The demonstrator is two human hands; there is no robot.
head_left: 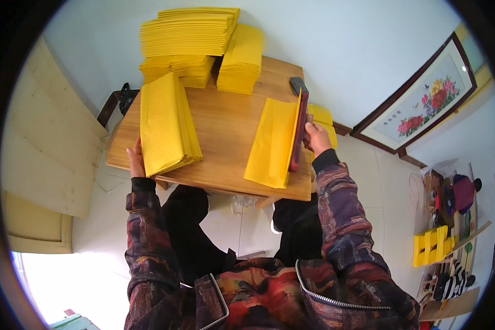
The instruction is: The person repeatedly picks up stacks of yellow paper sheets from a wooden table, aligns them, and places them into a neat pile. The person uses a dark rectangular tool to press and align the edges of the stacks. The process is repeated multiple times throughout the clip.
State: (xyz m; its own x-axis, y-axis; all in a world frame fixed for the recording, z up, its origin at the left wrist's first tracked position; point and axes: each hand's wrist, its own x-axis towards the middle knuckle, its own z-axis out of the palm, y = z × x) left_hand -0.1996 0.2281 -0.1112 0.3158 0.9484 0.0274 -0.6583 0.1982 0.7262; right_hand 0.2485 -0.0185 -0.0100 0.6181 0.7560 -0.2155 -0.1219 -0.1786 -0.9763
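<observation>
On the wooden table [225, 126], a thick bundle of folded yellow paper [168, 124] lies at the left. My left hand [135, 158] rests against its outer side, fingers stretched out along the edge. At the right, my right hand [316, 138] grips a long dark red board [299, 132] from its outer side, probably by a handle that my fingers partly hide. The board stands on its narrow edge. Beside it, a yellow paper sheet [269, 140] lies with its right part raised against the board.
Tall stacks of yellow paper [187, 36] fill the table's far left, with another stack [239, 60] beside them. A small dark grey block [298, 85] sits at the far right edge. More yellow paper [322, 116] shows beyond my right hand. A framed flower picture [423, 99] leans by the wall.
</observation>
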